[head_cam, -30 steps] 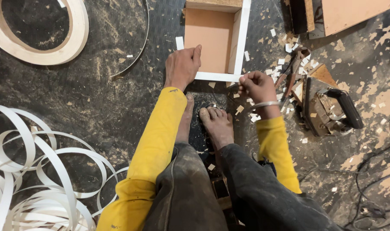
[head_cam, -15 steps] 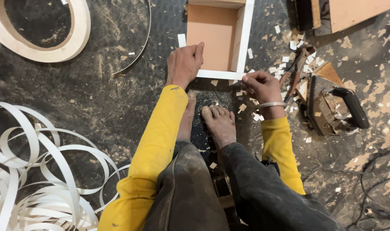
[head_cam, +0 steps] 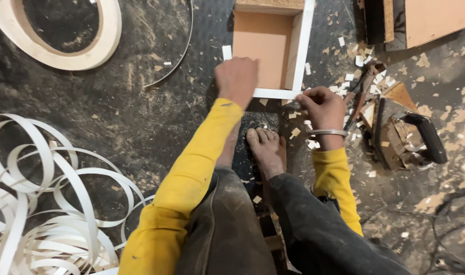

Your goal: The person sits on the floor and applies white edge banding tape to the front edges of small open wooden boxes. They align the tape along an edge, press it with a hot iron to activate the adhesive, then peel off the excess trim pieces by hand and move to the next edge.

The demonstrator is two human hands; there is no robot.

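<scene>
Head view: left hand [head_cam: 236,80] flat on white-edged box [head_cam: 308,46], right hand [head_cam: 321,105] (fingers pinched together) at its corner.

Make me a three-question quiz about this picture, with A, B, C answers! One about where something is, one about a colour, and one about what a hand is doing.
1. Where are the white strips?
A. in the box
B. on the floor at the picture's left
C. on the iron

2. What colour are the sleeves?
A. yellow
B. blue
C. red

3. What is the left hand doing?
A. holding a cup
B. waving in the air
C. resting on the box edge

Answers: 1 B, they curl on the dark floor at left. 2 A, both arms are yellow. 3 C, it presses on the box's near white edge, while the right hand pinches that edge's corner.
</scene>
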